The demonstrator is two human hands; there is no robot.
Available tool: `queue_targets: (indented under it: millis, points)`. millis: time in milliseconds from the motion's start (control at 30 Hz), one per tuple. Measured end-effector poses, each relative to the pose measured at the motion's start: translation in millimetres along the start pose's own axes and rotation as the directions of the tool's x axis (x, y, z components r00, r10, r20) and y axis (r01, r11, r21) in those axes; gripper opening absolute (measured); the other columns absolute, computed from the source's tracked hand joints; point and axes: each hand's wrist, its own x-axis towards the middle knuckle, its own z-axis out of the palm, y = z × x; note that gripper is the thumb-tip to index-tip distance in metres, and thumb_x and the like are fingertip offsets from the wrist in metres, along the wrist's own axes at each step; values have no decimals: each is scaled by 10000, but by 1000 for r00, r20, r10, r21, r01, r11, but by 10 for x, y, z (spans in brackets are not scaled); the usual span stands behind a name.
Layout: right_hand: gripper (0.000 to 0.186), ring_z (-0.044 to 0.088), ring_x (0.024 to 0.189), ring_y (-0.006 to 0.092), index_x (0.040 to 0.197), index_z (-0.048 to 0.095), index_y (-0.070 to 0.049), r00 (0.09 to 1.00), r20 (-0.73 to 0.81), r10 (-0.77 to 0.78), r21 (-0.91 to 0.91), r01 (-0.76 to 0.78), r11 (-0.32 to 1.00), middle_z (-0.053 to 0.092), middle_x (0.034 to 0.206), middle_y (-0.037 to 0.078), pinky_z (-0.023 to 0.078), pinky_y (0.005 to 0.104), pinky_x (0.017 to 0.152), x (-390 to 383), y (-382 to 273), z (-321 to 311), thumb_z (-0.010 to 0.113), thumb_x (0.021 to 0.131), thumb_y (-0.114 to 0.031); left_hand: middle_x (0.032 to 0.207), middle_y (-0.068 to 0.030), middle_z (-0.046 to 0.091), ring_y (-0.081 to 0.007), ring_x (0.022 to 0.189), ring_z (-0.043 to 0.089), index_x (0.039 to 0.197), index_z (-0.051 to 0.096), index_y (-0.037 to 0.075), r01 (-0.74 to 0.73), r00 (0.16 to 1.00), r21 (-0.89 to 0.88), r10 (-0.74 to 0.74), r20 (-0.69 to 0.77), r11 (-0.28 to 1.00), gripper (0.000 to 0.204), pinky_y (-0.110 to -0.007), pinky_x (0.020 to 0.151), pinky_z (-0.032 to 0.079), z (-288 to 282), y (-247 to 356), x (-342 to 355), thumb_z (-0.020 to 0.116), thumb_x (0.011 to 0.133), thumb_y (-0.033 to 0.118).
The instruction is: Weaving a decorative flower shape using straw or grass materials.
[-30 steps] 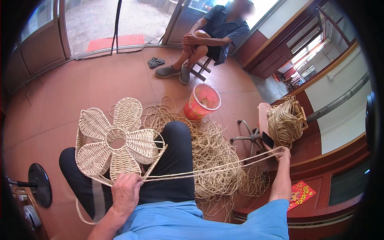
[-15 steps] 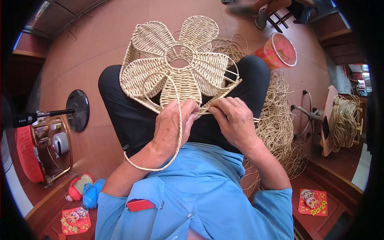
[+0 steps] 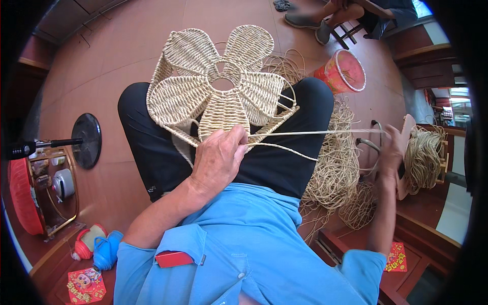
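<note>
A flower-shaped woven piece of pale twisted cord (image 3: 175, 99), with a round hole in its middle and a wire-like frame behind, rests across my lap. My left hand (image 3: 216, 157) is closed on the bottom petal's lower edge, thumb and fingers pinching there. Far out to the right, my right hand (image 3: 390, 152) is smeared by motion but closed on the end of a cord (image 3: 310, 133). That cord runs taut and nearly level from my left fingers. A second, loose cord end (image 3: 290, 150) curves below it over my dark trousers.
A large tangle of cord (image 3: 333, 173) lies on the floor right of my knee. Beyond it are a red bucket (image 3: 351, 71) and a hank of cord (image 3: 426, 157) on a stand. A round black base (image 3: 87, 140) stands left. Another person's legs (image 3: 330, 20) show at the far right.
My right hand has swung from beside the left one far out to the right, drawing the cord straight. The loop that hung over my left forearm is gone. My left hand stays at the petal.
</note>
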Motion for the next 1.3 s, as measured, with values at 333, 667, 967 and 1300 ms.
queue_targets:
  millis: [333, 667, 967, 1300]
  points:
    - [336, 764, 1210, 393, 1246, 808, -222, 423, -584, 692, -442, -881, 166, 815, 1274, 165, 572, 506, 1062, -1785, 3599, -2741, 722, 921, -220, 874, -104, 701, -345, 850, 723, 1079, 597, 82, -53, 996, 0, 53, -77, 999, 201, -502, 753, 571, 59, -139, 1, 761, 962, 92]
    - [210, 761, 1071, 306, 1115, 844, -108, 777, -164, 608, -416, -613, 672, 817, 1094, 132, 585, 454, 960, -1282, 1131, -849, 747, 955, -204, 812, -205, 692, -440, 781, 708, 1104, 577, 66, -65, 997, 207, 71, -21, 976, 212, -580, 716, 550, 269, -44, 149, 737, 991, 148]
    - [295, 733, 974, 328, 1254, 770, -92, 974, 156, -164, 672, 17, 740, 795, 1105, 123, 585, 452, 888, -581, -3009, 286, 795, 961, -94, 810, -207, 697, -439, 806, 722, 1097, 561, 42, -40, 998, 195, 47, -29, 980, 221, -568, 759, 568, 228, 6, 85, 738, 971, 86]
    - [577, 716, 999, 365, 1508, 586, -49, 932, 256, -257, 688, 11, 726, 707, 1127, 180, 591, 477, 892, -310, -3465, 322, 672, 937, -41, 868, -206, 719, -444, 832, 736, 1131, 560, 45, -8, 996, 171, 23, -81, 985, 275, -566, 723, 561, 251, -15, 94, 770, 970, 124]
